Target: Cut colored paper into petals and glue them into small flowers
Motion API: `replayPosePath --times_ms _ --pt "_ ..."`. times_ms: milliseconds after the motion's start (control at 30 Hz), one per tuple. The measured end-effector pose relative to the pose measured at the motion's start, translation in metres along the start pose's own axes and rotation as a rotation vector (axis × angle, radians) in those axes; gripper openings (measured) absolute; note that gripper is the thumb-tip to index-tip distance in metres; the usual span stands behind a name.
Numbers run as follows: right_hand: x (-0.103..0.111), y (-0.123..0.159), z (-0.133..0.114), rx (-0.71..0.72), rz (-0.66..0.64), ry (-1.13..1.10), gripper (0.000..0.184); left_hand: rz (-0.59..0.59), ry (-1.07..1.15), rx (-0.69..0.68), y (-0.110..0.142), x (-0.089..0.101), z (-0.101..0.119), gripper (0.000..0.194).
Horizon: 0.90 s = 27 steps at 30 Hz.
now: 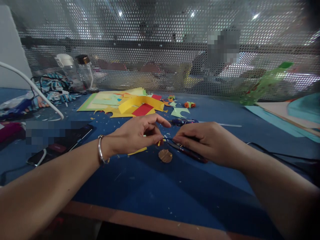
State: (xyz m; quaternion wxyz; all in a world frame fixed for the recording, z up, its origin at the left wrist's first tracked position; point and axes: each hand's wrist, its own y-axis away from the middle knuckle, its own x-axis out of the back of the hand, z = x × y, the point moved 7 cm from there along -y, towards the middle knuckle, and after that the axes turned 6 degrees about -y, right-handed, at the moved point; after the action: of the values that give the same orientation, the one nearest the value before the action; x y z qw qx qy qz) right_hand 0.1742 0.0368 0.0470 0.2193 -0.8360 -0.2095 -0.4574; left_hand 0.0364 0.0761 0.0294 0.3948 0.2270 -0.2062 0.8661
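Observation:
My left hand (145, 131) is raised over the table, with its thumb and a finger pinched on a small yellow paper piece (159, 143). Its index finger stretches out above. Facing it, my right hand (200, 138) is closed on a thin dark stick (168, 138), whose tip reaches my left thumb; the rest is hidden in the fingers. Under my right hand lies a dark-handled tool (192, 154) with a narrow metal end, its kind unclear. A round brown disc (165, 156) sits on the blue table just below the hands.
Behind are yellow paper (122, 111), a red paper piece (143, 109), an orange paper roll (189, 104) and a glue gun (183, 122). A phone (67, 141) and two bottles (86, 71) stand left. A green bottle (265, 83) and blue sheets (275, 120) are right. Perforated metal (150, 50) walls the back.

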Motion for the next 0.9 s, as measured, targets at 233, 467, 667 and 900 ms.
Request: replayPosePath --times_ms 233,467,667,900 --pt "0.001 0.000 0.001 -0.049 0.016 0.010 0.021 -0.019 0.190 0.156 -0.006 -0.003 -0.014 0.018" --pt "-0.002 -0.001 0.006 -0.042 0.010 -0.006 0.023 0.001 0.223 0.213 -0.006 -0.003 -0.021 0.012" --pt "-0.005 -0.003 0.000 -0.042 -0.002 0.048 0.017 0.006 0.278 0.272 -0.004 -0.006 -0.031 0.015" --pt "-0.004 -0.001 0.000 -0.018 0.007 0.095 0.019 -0.052 0.396 0.385 0.002 -0.008 -0.027 0.021"
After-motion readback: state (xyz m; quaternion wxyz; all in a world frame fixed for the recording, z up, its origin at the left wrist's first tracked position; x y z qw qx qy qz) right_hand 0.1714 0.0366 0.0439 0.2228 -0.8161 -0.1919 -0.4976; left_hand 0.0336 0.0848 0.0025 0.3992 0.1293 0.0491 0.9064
